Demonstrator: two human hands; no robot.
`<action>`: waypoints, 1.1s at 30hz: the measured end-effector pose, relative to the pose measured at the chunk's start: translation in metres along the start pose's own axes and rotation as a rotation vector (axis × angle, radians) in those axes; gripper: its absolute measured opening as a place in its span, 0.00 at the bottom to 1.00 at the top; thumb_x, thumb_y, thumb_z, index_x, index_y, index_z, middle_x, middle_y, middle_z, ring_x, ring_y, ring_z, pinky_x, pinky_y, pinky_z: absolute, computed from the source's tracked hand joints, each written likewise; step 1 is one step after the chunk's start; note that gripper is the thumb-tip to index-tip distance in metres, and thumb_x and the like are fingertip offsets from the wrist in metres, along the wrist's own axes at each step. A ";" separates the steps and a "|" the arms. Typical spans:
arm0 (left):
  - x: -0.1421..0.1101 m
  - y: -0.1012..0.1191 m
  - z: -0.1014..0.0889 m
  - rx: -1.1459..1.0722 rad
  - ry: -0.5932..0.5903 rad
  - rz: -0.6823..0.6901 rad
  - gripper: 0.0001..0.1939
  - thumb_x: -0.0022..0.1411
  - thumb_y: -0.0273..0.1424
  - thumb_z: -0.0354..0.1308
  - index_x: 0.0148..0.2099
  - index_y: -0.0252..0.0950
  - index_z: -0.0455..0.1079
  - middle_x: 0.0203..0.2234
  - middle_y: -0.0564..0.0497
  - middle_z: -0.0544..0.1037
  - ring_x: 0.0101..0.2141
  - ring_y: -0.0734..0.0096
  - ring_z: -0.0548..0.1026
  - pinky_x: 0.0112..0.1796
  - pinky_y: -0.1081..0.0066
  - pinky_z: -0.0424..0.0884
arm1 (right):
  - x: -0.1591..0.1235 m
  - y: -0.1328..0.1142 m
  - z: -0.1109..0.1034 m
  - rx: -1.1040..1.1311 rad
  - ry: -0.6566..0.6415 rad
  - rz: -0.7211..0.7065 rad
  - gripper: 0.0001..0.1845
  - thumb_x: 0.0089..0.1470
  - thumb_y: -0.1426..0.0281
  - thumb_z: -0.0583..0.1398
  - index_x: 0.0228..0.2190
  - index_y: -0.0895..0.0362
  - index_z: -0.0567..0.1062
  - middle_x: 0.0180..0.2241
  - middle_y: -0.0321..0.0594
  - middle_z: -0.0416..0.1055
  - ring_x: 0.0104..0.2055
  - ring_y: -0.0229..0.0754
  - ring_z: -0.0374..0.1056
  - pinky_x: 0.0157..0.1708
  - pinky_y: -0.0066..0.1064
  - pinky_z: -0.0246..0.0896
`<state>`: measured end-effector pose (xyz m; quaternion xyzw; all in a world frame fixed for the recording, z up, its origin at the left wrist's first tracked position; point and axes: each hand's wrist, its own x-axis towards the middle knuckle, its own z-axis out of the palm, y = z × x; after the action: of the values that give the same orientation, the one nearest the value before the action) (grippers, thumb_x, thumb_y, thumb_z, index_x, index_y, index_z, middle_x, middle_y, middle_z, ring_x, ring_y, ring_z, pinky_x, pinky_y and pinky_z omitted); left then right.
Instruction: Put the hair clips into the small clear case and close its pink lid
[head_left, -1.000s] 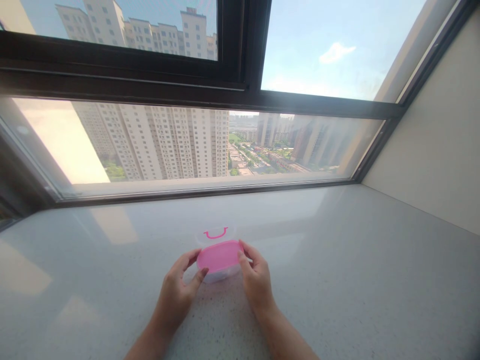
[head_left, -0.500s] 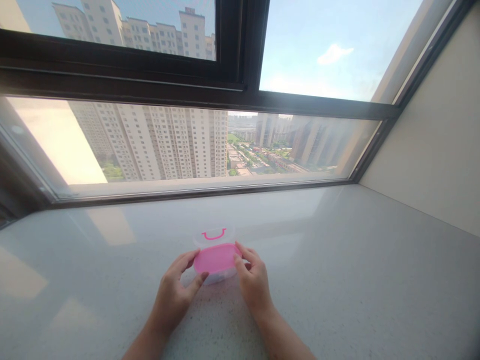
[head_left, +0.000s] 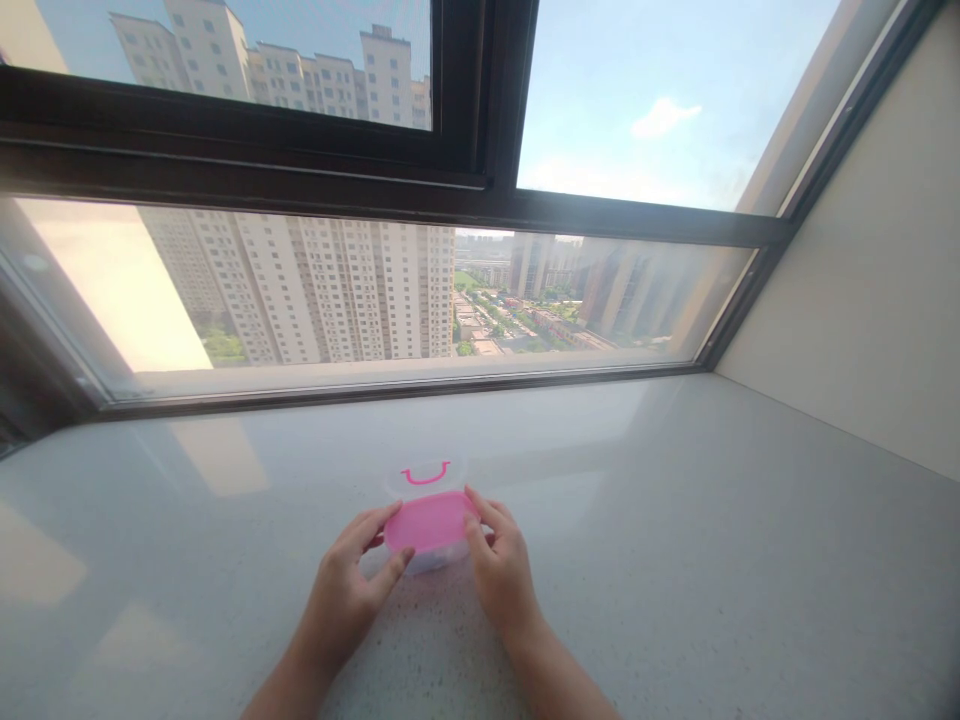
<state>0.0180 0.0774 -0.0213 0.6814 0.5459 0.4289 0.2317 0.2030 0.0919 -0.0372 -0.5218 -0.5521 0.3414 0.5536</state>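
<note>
A shallow oval pink plastic tray (head_left: 431, 522) is held level by its two ends. My left hand (head_left: 351, 572) grips the left end, thumb at the front corner and fingers at the back. At the right end, my right hand (head_left: 504, 572) pinches the rim between thumb and fingers. Under the tray shows a clear plastic box (head_left: 439, 560), mostly covered; whether the tray rests on its rim I cannot tell. Just behind lies a clear piece, seemingly a lid, with a curved pink handle (head_left: 426, 481).
A pale speckled stone sill (head_left: 675, 560) spreads around the box. Beyond it stands a window with a dark frame (head_left: 480, 385), tall buildings outside. A plain wall (head_left: 862, 300) bounds the sill on the right.
Both hands keep their grip on the tray. The right hand and tray appear very slightly farther left, while the whole view has shifted a little.
</note>
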 end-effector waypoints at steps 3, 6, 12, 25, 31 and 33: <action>0.001 0.001 -0.002 0.020 -0.005 -0.015 0.22 0.57 0.38 0.57 0.53 0.35 0.68 0.47 0.44 0.75 0.45 0.59 0.74 0.43 0.64 0.73 | 0.000 -0.001 0.001 -0.004 -0.011 0.014 0.22 0.56 0.67 0.53 0.51 0.60 0.71 0.41 0.47 0.70 0.38 0.43 0.68 0.28 0.28 0.64; 0.002 0.003 -0.004 0.051 -0.018 -0.049 0.22 0.57 0.38 0.57 0.52 0.36 0.68 0.46 0.43 0.75 0.44 0.58 0.74 0.39 0.64 0.74 | 0.000 -0.001 0.001 -0.005 -0.017 0.017 0.22 0.56 0.67 0.53 0.51 0.60 0.71 0.41 0.47 0.70 0.38 0.43 0.68 0.28 0.28 0.64; 0.001 0.004 -0.002 0.024 -0.004 -0.087 0.24 0.56 0.39 0.57 0.53 0.35 0.67 0.46 0.42 0.75 0.43 0.58 0.74 0.37 0.64 0.74 | 0.001 0.002 0.003 -0.015 -0.013 -0.012 0.23 0.57 0.65 0.53 0.52 0.59 0.70 0.40 0.47 0.70 0.39 0.44 0.68 0.31 0.29 0.64; 0.003 -0.007 -0.002 -0.195 0.019 -0.117 0.24 0.56 0.38 0.58 0.54 0.34 0.67 0.46 0.41 0.75 0.46 0.57 0.73 0.39 0.65 0.74 | -0.006 -0.014 0.000 -0.077 -0.045 -0.024 0.30 0.49 0.66 0.63 0.54 0.55 0.68 0.41 0.45 0.71 0.39 0.46 0.68 0.33 0.30 0.64; 0.002 -0.007 -0.006 -0.122 -0.013 -0.138 0.25 0.56 0.41 0.58 0.52 0.31 0.68 0.42 0.40 0.77 0.39 0.56 0.76 0.38 0.62 0.74 | -0.008 -0.011 0.000 -0.099 -0.054 -0.025 0.31 0.50 0.64 0.62 0.56 0.54 0.66 0.43 0.45 0.69 0.44 0.48 0.67 0.38 0.32 0.64; 0.001 -0.006 -0.007 -0.046 -0.013 -0.128 0.25 0.56 0.42 0.57 0.51 0.32 0.68 0.41 0.40 0.77 0.39 0.56 0.76 0.38 0.61 0.74 | -0.008 -0.010 0.000 -0.100 -0.055 -0.033 0.31 0.50 0.63 0.62 0.55 0.54 0.66 0.44 0.45 0.69 0.44 0.48 0.67 0.37 0.32 0.63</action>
<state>0.0089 0.0789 -0.0219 0.6423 0.5770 0.4212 0.2778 0.2003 0.0824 -0.0299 -0.5301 -0.5919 0.3186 0.5168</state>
